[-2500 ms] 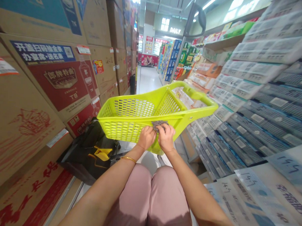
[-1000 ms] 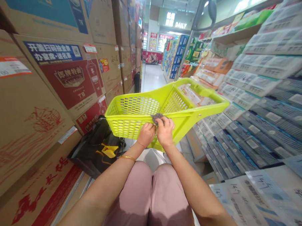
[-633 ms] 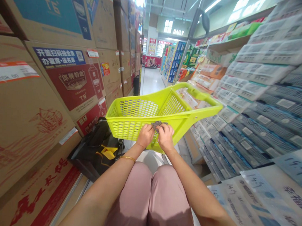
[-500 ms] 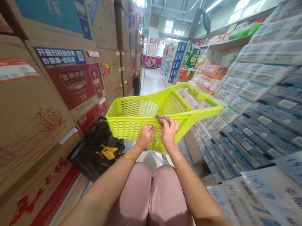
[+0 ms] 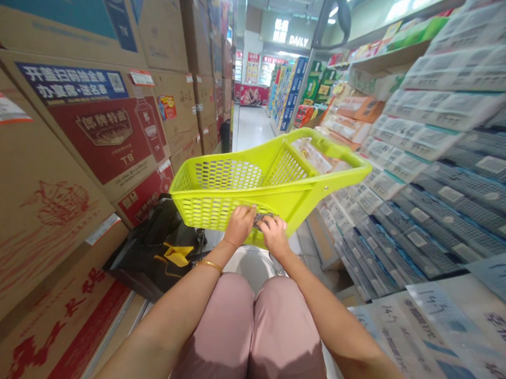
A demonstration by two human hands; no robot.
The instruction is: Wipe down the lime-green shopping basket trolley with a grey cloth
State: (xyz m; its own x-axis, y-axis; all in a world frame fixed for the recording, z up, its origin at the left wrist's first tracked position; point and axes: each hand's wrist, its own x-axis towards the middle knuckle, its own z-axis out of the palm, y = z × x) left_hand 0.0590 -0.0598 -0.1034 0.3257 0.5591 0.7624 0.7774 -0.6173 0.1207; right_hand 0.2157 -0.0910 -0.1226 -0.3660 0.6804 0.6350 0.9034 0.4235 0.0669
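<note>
A yellow-green plastic shopping basket cart point(image 5: 219, 195) with holes in its walls stands before my knees, its handle to the right. My right hand point(image 5: 275, 234) is closed on a small crumpled grey cloth point(image 5: 260, 218), in front of the basket's near wall. Close beside it, my left hand point(image 5: 238, 227) has its fingers pinched together at the cloth's left edge. The fingertips of both hands partly hide the cloth, and whether it touches the basket wall is unclear.
Stacked cardboard cartons point(image 5: 104, 133) rise on the left. A black container point(image 5: 149, 257) with a yellow piece point(image 5: 178, 255) sits low beside them. Packaged goods point(image 5: 448, 125) fill the right-hand shelves. Beyond the basket, a pale floor aisle point(image 5: 251, 128) runs back.
My right hand has moved down and left with the grey cloth, from the basket's rim to its side wall, nearer my left hand. The view has shifted slightly.
</note>
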